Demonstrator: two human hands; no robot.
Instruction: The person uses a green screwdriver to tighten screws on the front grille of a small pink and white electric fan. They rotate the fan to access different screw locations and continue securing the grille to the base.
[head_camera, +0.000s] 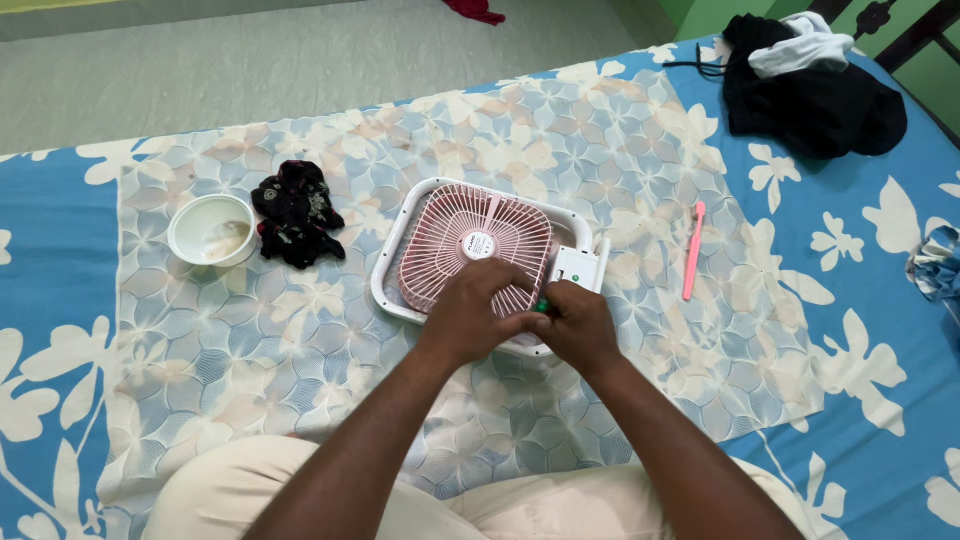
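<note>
Small pink-grilled fan (478, 243) lies flat mid-bed on floral cloth (600, 130). Left hand (470, 315) presses its near grille, fingers spread. Right hand (578, 322) pinches a green-tipped tool (541, 305) at near-right corner.

Both forearms are bare from the bottom edge of the view to the wrists, with no sleeve showing on either. The left hand (470, 312) and right hand (578, 325) wear no gloves, and no watch, band or ring can be seen on them. The person wears cream-coloured trousers (250, 495) of plain, unpatterned cloth, with soft folds over the knees at the bottom of the view
</note>
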